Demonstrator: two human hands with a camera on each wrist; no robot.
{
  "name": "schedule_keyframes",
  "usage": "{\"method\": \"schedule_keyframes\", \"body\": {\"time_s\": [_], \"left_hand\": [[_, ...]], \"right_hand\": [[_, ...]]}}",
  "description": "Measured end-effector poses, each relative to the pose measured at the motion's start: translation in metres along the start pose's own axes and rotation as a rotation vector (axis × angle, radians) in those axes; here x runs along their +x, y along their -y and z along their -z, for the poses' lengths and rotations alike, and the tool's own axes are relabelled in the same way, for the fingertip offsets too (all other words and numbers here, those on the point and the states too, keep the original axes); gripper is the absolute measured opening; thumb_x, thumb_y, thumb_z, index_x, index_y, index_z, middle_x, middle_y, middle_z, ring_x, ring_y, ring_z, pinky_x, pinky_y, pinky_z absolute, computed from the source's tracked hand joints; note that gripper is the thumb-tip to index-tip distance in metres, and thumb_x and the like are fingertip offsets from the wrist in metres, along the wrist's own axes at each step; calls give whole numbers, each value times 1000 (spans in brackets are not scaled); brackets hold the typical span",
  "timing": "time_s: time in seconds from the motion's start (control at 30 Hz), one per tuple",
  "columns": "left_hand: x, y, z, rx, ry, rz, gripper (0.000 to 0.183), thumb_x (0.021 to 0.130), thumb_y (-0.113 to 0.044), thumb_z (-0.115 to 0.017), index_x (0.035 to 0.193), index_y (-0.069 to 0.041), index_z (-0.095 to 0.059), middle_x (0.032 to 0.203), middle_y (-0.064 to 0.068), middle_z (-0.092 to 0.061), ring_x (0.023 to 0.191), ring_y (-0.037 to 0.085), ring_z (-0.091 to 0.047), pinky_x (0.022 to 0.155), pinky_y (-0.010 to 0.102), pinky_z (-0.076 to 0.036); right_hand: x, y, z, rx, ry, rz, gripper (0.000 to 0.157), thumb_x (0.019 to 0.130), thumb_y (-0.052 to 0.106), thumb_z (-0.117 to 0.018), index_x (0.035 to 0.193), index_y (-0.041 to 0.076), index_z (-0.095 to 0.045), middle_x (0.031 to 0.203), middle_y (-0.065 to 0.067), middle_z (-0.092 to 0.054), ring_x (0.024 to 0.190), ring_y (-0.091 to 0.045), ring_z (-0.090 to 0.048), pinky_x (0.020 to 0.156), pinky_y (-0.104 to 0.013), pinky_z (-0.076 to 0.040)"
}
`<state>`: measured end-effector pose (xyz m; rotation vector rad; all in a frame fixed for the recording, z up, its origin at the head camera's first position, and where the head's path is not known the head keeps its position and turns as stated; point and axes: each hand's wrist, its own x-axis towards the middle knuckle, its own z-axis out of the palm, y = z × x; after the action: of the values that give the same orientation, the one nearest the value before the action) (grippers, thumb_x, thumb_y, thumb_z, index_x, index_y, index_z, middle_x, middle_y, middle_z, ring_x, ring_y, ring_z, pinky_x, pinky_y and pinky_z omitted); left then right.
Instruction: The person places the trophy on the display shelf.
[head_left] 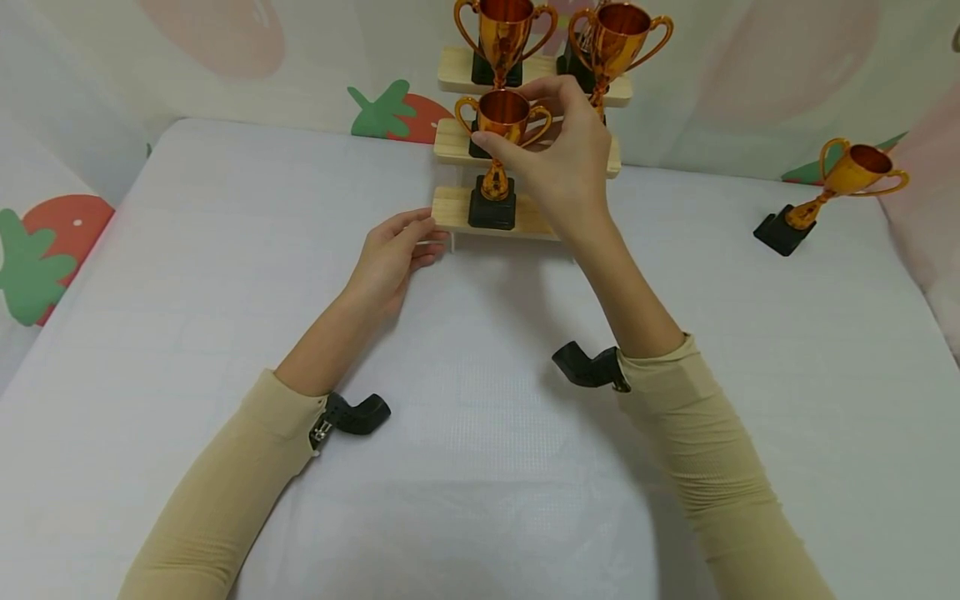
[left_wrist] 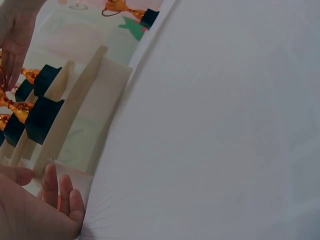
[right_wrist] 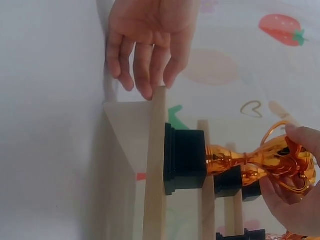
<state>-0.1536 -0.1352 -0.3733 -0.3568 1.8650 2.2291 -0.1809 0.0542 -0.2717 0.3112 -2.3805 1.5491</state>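
Note:
On the lowest step of a tiered wooden stand a gold trophy cup stands upright on its black base. My right hand pinches this cup near its bowl and handles, thumb in front. At the left end of the same step my left hand holds the board's edge between thumb and fingers; the left wrist view shows its fingers under the board. Behind, more gold trophies occupy the upper steps, including a trophy at the right, partly covered by my right hand.
Away to the right, a single trophy stands on the white-covered table. A strawberry-print curtain hangs behind the stand. Black wrist-worn pieces stick out from both sleeves.

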Motion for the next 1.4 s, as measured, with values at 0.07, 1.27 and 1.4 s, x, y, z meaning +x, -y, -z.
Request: {"method": "schedule_keyframes", "body": {"time_s": [0.07, 1.27, 1.4], "left_hand": [[0, 0, 0, 0, 1, 0, 44, 113, -15, -48, 155, 1, -47, 105, 0, -65, 94, 11, -62, 87, 18, -51], [1, 2, 1, 14, 15, -17, 45, 114, -16, -47, 155, 2, -47, 107, 1, -64, 95, 11, -61, 92, 20, -51], [1, 2, 1, 17, 16, -14, 45, 114, -16, -47, 155, 2, -46, 107, 1, -64, 96, 11, -61, 94, 21, -51]], "right_hand": [[0, -1, 0, -3, 3, 4, 55, 89, 18, -88, 132, -2, -59, 127, -13, -65, 103, -17, -60, 85, -19, -54], [-18, -11, 65, -82, -78, 63, 45, 96, 14, -80, 134, 0, -61, 123, -10, -66, 104, -20, -66, 96, -26, -56], [-20, -13, 76, -110, -101, 26, 44, 98, 18, -79, 135, 3, -62, 120, -3, -65, 103, -16, -67, 97, -25, -56]]}}
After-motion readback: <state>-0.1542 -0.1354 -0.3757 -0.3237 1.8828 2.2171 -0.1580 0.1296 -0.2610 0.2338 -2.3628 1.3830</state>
